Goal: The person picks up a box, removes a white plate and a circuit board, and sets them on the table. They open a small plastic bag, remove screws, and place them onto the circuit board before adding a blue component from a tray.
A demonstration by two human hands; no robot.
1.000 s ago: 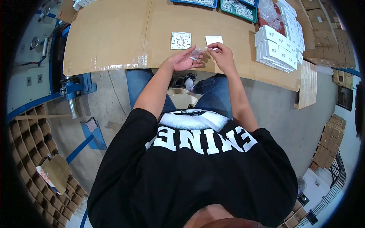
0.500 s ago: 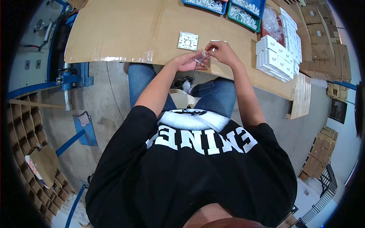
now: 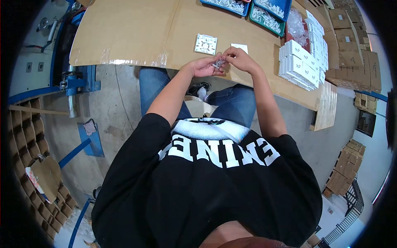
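Observation:
My left hand [image 3: 204, 67] is palm up at the table's near edge, its fingers curled around several small white tube-shaped pieces [image 3: 218, 64]. These seem to lie in a small clear plastic bag, mostly hidden by the fingers. From the other side, my right hand [image 3: 240, 60] pinches at the top of this bundle with thumb and fingertips. Just beyond my left hand lies a square white tray [image 3: 205, 44] with small parts set out in it. Behind my right hand, a flat white card or box [image 3: 240, 47] is partly covered by the fingers.
Blue bins [image 3: 247, 9] and a green bin [image 3: 281, 29] hold many white pieces at the far side. Clear plastic bags [image 3: 296, 24] fill a red container. Stacked white boxes [image 3: 298, 66] stand at the right of the cardboard-covered table [image 3: 128, 33]. A blue metal stand [image 3: 84, 79] is left.
My right hand has shifted slightly left and down, closer to my left hand, so more of the white card shows. More of the white pieces are visible between the hands.

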